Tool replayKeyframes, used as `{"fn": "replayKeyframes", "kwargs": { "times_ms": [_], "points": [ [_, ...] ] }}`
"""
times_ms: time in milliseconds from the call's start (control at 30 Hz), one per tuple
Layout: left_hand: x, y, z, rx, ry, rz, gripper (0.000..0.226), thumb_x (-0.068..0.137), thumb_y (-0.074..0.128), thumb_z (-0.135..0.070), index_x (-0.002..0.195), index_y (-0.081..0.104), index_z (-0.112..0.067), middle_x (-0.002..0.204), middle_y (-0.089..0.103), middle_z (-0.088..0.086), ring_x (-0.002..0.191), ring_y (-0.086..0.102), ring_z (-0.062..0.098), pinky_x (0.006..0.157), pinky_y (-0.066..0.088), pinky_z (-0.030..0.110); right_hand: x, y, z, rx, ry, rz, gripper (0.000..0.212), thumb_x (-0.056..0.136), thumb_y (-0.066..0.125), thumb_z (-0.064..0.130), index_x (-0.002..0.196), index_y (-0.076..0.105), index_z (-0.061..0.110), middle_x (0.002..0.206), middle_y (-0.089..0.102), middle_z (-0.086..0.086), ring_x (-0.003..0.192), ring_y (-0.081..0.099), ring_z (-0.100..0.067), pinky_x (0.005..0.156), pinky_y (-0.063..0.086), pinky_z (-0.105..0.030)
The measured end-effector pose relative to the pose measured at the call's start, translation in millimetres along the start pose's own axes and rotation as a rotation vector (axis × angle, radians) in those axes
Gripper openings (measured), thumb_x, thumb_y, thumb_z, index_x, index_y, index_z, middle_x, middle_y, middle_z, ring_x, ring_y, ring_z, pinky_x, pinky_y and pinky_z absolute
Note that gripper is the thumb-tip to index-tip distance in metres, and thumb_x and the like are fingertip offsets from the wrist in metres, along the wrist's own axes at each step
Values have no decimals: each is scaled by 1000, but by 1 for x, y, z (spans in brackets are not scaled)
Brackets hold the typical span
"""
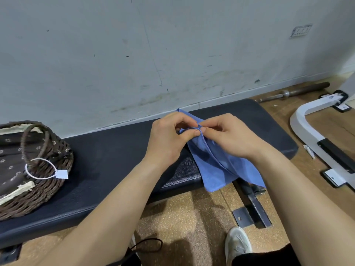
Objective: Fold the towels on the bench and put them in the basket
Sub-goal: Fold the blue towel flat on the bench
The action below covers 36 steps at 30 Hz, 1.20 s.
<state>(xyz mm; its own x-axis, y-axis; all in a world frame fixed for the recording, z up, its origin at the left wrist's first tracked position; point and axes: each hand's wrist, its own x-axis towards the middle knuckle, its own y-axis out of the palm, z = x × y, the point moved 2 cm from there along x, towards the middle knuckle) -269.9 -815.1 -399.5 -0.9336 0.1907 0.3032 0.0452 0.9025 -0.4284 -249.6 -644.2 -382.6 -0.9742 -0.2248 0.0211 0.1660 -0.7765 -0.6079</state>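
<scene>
Both hands up at one corner of the blue towel [221, 166]: my left hand [169, 137] and right hand [228, 135] each pinch its edge, thumbs nearly touching. It drapes over the bench [107, 160] front (wicker basket [46, 181] sits far left).

No legible text, white tag [62, 174] on basket [44, 187] blank, wall plate [300, 31] unreadable

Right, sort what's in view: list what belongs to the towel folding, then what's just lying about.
Job: blue towel, pinched by left hand and right hand; black bench under it; wicker basket on the bench.
Lying about: barbell by the wall; white metal frame; wall socket.
</scene>
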Motion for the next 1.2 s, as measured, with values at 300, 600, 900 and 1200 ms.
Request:
{"fn": "replayKeyframes", "kwargs": {
  "times_ms": [300,600,900,1200],
  "points": [
    [-2,0,-4,31,-59,12,23,70,88,-15,79,67,-16,71,70,-8,63,66,9,66,54,29,-8,3,-5,-77,-38,76,13,89,66,33,97,73,42,71,63,10,60,49,-7,64,45,-25],
    [-9,5,8,-66,-107,290,11,88,73,-27,97,69,-25,91,73,-9,86,66,5,81,50,21,-16,-1,-16,-65,-79,-15,15,94,65,39,95,78,30,83,75,-2,80,67,-23,71,53,-41],
    [-25,-7,16,492,-22,371,37,89,63,-45,68,45,-21,58,45,-3,56,42,19,55,37,36,-44,-8,-1,-231,-113,-364,21,101,56,27,103,76,21,84,75,-1,82,68,-21,73,53,-43],
    [-57,-66,14,399,-126,340,31,90,64,-31,66,47,-20,61,47,-9,56,39,8,57,32,29,-68,-45,53,-228,-101,-428,31,102,53,24,73,56,11,57,48,-2,59,43,-14,55,31,-20]
  ]
}}
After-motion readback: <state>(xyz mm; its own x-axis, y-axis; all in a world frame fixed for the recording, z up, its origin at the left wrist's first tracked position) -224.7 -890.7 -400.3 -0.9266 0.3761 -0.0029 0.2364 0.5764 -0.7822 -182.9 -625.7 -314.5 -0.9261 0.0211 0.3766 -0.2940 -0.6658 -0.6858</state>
